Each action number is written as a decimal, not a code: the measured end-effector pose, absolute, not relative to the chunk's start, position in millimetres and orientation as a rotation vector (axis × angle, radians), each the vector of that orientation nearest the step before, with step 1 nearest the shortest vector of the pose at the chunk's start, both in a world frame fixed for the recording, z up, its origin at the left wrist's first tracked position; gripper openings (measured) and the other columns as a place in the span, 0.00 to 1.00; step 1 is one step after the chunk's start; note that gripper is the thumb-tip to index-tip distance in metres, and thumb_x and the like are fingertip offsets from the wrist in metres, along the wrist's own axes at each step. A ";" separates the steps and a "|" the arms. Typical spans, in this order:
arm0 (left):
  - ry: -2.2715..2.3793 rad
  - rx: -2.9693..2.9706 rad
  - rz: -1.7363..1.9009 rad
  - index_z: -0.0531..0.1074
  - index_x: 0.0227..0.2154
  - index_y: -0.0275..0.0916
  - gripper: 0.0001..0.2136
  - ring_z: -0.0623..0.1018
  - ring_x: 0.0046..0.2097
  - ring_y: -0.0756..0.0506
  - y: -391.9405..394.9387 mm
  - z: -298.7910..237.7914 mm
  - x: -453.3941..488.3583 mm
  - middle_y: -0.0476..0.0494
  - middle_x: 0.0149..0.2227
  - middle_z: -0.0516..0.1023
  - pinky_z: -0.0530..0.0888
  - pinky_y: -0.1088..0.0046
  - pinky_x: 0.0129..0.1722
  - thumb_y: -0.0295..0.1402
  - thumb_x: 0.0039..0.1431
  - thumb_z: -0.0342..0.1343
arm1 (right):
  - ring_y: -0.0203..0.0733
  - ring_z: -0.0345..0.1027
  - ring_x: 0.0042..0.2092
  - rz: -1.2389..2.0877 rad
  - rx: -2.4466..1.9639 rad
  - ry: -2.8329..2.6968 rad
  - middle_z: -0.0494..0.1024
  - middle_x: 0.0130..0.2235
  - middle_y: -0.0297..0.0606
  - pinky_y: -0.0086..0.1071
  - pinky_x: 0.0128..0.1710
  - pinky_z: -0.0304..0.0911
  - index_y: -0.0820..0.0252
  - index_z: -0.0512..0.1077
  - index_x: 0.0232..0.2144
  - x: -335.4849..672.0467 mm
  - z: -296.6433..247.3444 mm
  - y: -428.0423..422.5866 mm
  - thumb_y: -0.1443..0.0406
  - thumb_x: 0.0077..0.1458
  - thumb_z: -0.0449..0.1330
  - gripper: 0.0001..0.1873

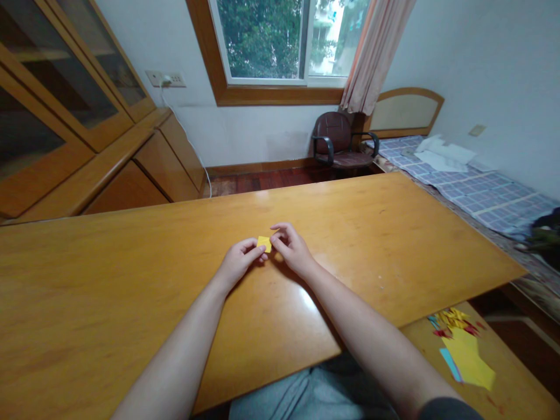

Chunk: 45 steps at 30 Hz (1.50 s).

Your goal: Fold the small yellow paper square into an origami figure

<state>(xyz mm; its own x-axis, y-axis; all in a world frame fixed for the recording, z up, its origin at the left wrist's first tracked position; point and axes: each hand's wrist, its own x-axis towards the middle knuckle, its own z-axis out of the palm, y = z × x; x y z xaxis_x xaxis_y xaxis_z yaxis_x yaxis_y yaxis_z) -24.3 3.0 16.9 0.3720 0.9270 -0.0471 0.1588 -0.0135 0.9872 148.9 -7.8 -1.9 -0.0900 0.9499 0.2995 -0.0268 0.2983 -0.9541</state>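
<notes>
Yellow paper (263,241) is a tiny square right now, held up over the table (109,274), so how far along does that look to you?

Somewhere in the middle, I'd say. It's in hand and being worked on, by the look of it, but I honestly can't count folds or tell how much is left on this piece

What's the grip like?

Left hand (239,262) pinches it tight, thumb on top and fingers behind. Right hand (294,251) has its thumb and fingers bent in at the right edge, and I can't tell if it's gripping or only touching

And the stuff at lower right?

On the low bench (518,376) there's a heap of yellow bits (454,318) that look folded, so maybe done, plus flat yellow sheets (470,361) and a blue strip (450,364) that look unworked

Anything you can't see?

The left thumb covers a corner of the paper, its underside is hidden, the red bits (471,329) blur together, and the bench gets cut off by the frame
</notes>
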 end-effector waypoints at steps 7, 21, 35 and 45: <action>1.067 1.495 0.849 0.73 0.25 0.36 0.13 0.73 0.29 0.48 3.2 17.4 -24.1 0.46 0.25 0.76 0.69 0.73 0.32 0.43 0.52 0.59 | 0.34 0.67 0.32 1.184 -0.879 -1.367 0.71 0.33 0.31 0.30 0.34 0.63 0.55 0.63 0.47 147.8 -3.5 -6.5 0.64 0.53 0.61 0.19; 1.038 1.462 0.816 0.73 0.27 0.35 0.12 0.70 0.26 0.50 2.4 20.8 -26.2 0.48 0.23 0.73 0.66 0.74 0.29 0.41 0.52 0.59 | 0.32 0.69 0.27 1.272 -0.895 -1.237 0.74 0.25 0.24 0.29 0.33 0.64 0.56 0.60 0.47 149.2 0.0 -4.3 0.68 0.47 0.61 0.24; 1.060 1.513 0.819 0.73 0.27 0.35 0.13 0.70 0.27 0.49 2.5 20.0 -25.5 0.48 0.24 0.73 0.68 0.75 0.29 0.43 0.52 0.58 | 0.33 0.70 0.28 1.311 -0.834 -1.234 0.71 0.26 0.24 0.29 0.34 0.65 0.56 0.61 0.47 150.0 -0.5 -5.2 0.65 0.51 0.61 0.20; 1.079 1.570 0.815 0.72 0.26 0.37 0.13 0.72 0.28 0.48 5.3 16.9 -24.2 0.47 0.24 0.74 0.68 0.74 0.30 0.43 0.52 0.57 | 0.33 0.67 0.28 1.238 -0.892 -1.279 0.71 0.26 0.26 0.28 0.30 0.61 0.56 0.63 0.45 148.7 1.7 -4.5 0.65 0.50 0.62 0.19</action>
<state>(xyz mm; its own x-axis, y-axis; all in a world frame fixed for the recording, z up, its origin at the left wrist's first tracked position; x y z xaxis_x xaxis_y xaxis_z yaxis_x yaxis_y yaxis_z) -24.2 5.3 16.9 0.3691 0.9293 -0.0158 0.2393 -0.0786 0.9678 148.7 -4.5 1.7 -0.1254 0.9729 0.1943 -0.1625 0.1730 -0.9714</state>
